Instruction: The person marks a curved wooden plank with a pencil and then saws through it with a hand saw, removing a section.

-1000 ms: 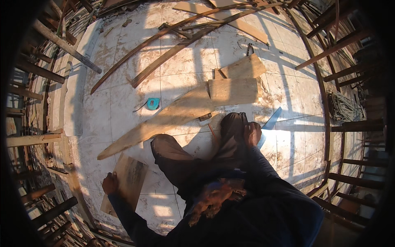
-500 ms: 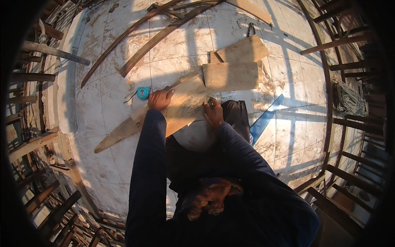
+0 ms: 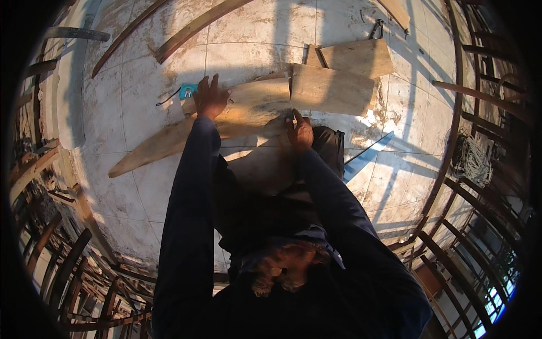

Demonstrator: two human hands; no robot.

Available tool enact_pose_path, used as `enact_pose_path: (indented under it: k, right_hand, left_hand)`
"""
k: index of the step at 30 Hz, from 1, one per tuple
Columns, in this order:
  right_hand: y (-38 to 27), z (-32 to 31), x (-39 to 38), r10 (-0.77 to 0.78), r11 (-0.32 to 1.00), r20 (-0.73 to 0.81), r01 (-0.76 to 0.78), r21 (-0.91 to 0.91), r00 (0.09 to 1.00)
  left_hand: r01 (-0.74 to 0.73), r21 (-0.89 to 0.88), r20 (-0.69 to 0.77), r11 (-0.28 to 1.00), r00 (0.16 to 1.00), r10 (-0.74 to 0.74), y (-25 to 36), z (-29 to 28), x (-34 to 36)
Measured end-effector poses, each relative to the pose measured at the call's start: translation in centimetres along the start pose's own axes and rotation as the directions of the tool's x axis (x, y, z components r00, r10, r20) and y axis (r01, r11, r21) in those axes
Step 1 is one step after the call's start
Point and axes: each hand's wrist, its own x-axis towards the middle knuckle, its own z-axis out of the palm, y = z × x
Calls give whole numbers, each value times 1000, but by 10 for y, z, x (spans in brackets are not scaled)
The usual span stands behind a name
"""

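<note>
A pale wooden board (image 3: pixel 254 104) lies on the floor before me, with a long tapered wooden piece (image 3: pixel 149 148) reaching out to the left from under it or beside it. Over the board's left end is my left hand (image 3: pixel 210 100), fingers spread and holding nothing; whether it touches the wood I cannot tell. Just beyond its fingers sits a teal tape measure (image 3: pixel 187 91). My right hand (image 3: pixel 301 134) is at the board's right near corner, fingers closed together. What they pinch, if anything, is too small to make out.
Flat wooden offcuts (image 3: pixel 333 89) lie to the right of the board, with dark pliers-like tool (image 3: pixel 376 28) beyond them. A blue handsaw-shaped blade (image 3: pixel 370 156) rests by my right knee. Long curved timbers (image 3: pixel 197 28) lie at the far left. Coiled cord (image 3: pixel 473 161) sits at the right.
My left hand has lifted its fingers and spread them. The board has turned slightly, its right end nearer level. My right hand stays at its near corner. The view has shifted.
</note>
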Motion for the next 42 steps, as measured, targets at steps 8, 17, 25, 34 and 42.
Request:
enact_pose_path:
  k: [8,17,25,34,42]
  right_hand:
    - [10,7,2,-9,985,-47,17,172,999]
    - [-10,17,-6,62,970,-242,-2,241,968]
    - [34,24,12,45,935,-161,16,355,986]
    - [16,8,29,49,869,227,-153,471,973]
    - [26,-11,35,53,759,287,-226,611,956]
  left_hand:
    - [-53,-56,-349,997,937,30,-101,11,-51]
    - [226,-427,-44,876,962,-269,-101,2,-60]
    - [242,-435,33,867,967,-253,-87,-15,-62]
    - [194,-159,423,968,899,-111,-147,-17,-53]
    - [153,-162,492,975,869,-54,-131,-17,-45]
